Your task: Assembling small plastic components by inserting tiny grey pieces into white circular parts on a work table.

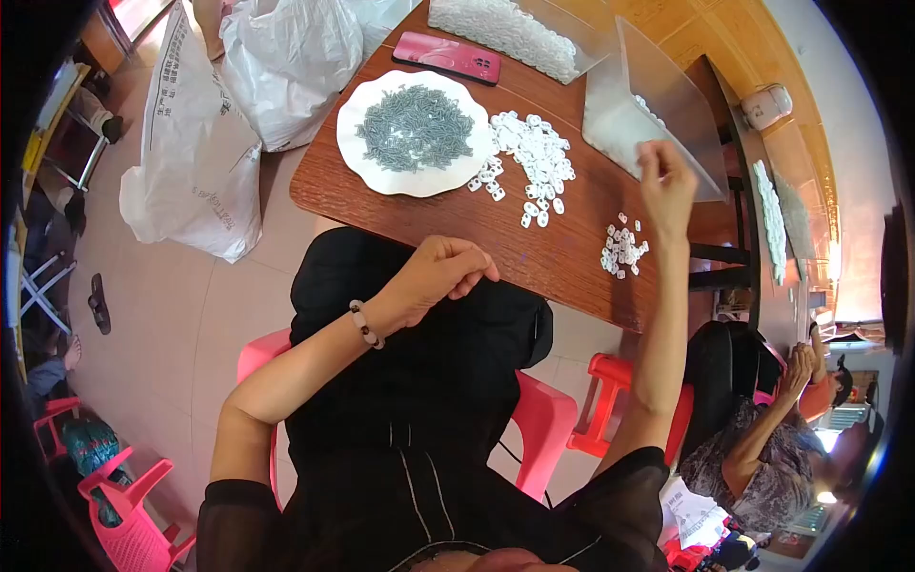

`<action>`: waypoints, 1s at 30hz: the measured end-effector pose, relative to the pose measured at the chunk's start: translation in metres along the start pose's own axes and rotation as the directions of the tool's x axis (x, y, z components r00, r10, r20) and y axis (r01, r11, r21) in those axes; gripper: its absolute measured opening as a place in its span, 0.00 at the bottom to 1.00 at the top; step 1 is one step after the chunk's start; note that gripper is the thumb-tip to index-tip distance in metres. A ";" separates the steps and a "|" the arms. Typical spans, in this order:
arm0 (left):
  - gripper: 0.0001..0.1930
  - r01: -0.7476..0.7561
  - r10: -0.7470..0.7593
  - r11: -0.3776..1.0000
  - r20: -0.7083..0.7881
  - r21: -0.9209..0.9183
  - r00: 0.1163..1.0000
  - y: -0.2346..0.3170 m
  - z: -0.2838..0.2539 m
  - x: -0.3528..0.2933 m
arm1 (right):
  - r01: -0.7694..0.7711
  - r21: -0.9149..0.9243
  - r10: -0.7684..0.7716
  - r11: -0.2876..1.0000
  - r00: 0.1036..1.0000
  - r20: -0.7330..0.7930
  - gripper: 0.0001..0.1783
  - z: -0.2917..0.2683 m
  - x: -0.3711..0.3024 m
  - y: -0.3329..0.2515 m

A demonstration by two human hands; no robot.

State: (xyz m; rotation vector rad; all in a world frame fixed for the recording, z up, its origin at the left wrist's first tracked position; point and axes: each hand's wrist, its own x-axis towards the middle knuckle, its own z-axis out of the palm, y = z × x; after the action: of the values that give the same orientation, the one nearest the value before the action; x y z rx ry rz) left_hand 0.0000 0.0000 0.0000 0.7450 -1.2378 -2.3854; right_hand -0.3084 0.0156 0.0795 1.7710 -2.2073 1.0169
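Note:
My left hand (446,274) is at the table's front edge, fingers curled in with the thumb on top; whatever they hold is too small to tell. My right hand (667,186) is raised beside a clear plastic bin (613,124), thumb and fingertips drawn together, and I cannot make out anything between them. Left of the middle stands a white scalloped plate (350,116) heaped with small grey screws (419,129). Against its right side lies a spread of small white plastic pieces with holes (538,157). A smaller group of similar white pieces (622,250) sits below my right hand.
A pink phone (446,57) lies behind the plate. Another clear tray (505,36) of white pieces is at the back. White sacks (195,162) stand on the floor at left. Pink plastic chairs (133,520) are around. Another person (762,458) sits at the right.

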 end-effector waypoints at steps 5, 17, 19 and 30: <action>0.14 -0.018 0.018 0.999 -0.001 0.039 1.000 0.003 0.004 0.001 | 0.086 -0.066 -0.076 0.994 0.986 0.147 0.10 0.027 -0.041 -0.022; 0.11 -0.220 0.118 0.274 0.194 0.936 0.974 -0.033 -0.035 -0.001 | -0.148 0.389 -0.250 0.909 0.553 0.795 0.06 0.012 -0.136 -0.095; 0.09 -0.119 0.365 -0.007 0.113 0.993 0.924 -0.047 -0.065 0.014 | -0.122 0.405 -0.301 0.906 0.488 0.820 0.10 0.036 -0.158 -0.075; 0.35 0.225 0.539 -0.606 0.187 0.763 0.821 -0.110 -0.154 0.045 | 0.413 -0.255 -0.266 0.874 0.848 0.459 0.24 0.104 -0.178 0.017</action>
State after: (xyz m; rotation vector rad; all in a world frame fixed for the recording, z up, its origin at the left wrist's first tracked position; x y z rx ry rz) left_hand 0.0486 -0.0616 -0.1786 1.0312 -2.7070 0.4405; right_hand -0.2393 0.1023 -0.0947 2.2397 -1.9815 0.1664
